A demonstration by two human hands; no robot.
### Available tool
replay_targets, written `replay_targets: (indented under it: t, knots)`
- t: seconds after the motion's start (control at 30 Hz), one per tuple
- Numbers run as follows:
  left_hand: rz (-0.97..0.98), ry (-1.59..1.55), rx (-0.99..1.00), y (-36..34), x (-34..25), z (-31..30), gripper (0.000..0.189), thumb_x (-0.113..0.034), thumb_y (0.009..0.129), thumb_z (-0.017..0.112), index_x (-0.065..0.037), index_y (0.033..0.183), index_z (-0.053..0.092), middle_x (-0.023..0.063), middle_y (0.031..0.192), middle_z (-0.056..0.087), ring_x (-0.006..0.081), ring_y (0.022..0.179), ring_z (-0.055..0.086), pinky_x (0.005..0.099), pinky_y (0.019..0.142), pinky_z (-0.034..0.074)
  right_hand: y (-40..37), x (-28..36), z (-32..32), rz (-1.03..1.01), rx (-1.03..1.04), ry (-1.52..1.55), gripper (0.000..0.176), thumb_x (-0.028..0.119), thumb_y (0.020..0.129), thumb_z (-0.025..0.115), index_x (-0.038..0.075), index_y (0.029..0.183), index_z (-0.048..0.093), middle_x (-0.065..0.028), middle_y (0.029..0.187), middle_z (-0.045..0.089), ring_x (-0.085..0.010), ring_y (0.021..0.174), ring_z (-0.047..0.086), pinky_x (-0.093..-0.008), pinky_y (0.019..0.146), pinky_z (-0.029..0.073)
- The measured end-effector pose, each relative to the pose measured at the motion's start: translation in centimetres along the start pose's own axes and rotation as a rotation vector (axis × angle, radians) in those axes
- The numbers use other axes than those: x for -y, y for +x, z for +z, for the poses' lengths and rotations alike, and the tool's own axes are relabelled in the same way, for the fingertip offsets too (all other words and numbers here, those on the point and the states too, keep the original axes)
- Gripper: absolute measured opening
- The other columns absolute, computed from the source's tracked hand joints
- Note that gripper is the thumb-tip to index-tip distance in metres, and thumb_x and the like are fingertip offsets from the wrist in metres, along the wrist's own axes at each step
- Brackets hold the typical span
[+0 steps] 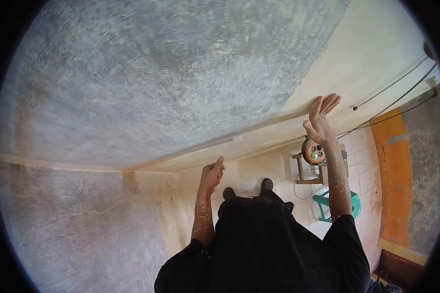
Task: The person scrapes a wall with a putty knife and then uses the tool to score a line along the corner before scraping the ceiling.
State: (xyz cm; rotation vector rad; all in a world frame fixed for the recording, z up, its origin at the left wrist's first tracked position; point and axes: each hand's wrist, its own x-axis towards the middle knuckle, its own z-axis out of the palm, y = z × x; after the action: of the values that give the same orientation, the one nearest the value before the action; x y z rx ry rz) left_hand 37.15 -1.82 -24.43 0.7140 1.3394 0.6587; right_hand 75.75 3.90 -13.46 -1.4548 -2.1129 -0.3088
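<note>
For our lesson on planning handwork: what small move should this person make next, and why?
Probably slide the thin pale tool in the left hand a little along the cream wall strip toward the right hand. Its tip rests at the strip's edge beside the rough grey plaster, and the open right hand lies flat further along.
</note>
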Motion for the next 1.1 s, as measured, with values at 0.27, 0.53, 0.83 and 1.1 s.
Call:
replay_targets:
  t: [0.27,0.53,0.83,1.1]
  knots:
    - [0.059,0.032,-0.009,0.0,-0.7,1.0,0.05,-0.051,0.088,0.061,-0.006,0.068,0.057,-0.0058,0.05,0.041,0.0029,0.04,0.029,0.0211,0.037,0.019,0.2,-0.2,0.8,-0.039,-0.07,0.017,0.091,0.064,0.094,0.028,0.004,0.147,-0.015,-0.0359,0.141,-0.033,-0.0536,0.127,-0.036,-0.0668,0.101,-0.018]
    - [0.053,0.193,-0.022,0.2,-1.4,3.0,0.051,-0.052,0.088,0.061,-0.004,0.069,0.059,-0.0056,0.05,0.04,0.0042,0.042,0.032,0.0239,0.039,0.023,1.0,0.1,0.9,-0.033,-0.124,0.043,0.09,0.062,0.094,0.03,0.004,0.148,-0.013,-0.0341,0.143,-0.031,-0.0524,0.129,-0.034,-0.0657,0.101,-0.019]
    - [0.074,0.003,0.063,-0.9,-0.3,3.1,0.048,-0.05,0.089,0.06,-0.005,0.075,0.057,-0.0069,0.051,0.038,0.0019,0.038,0.029,0.0199,0.035,0.019,0.5,1.0,1.9,0.015,-0.205,0.087,0.088,0.062,0.094,0.029,0.006,0.149,-0.008,-0.0284,0.147,-0.029,-0.0465,0.132,-0.035,-0.0628,0.101,-0.022]
    - [0.103,0.038,0.069,-1.5,-1.9,3.8,0.05,-0.052,0.089,0.06,-0.005,0.072,0.057,-0.0072,0.049,0.039,0.0024,0.037,0.028,0.0214,0.034,0.018,0.5,0.8,1.7,0.001,-0.199,0.122,0.087,0.063,0.094,0.029,0.007,0.15,-0.007,-0.028,0.148,-0.029,-0.0458,0.132,-0.035,-0.0618,0.101,-0.024]
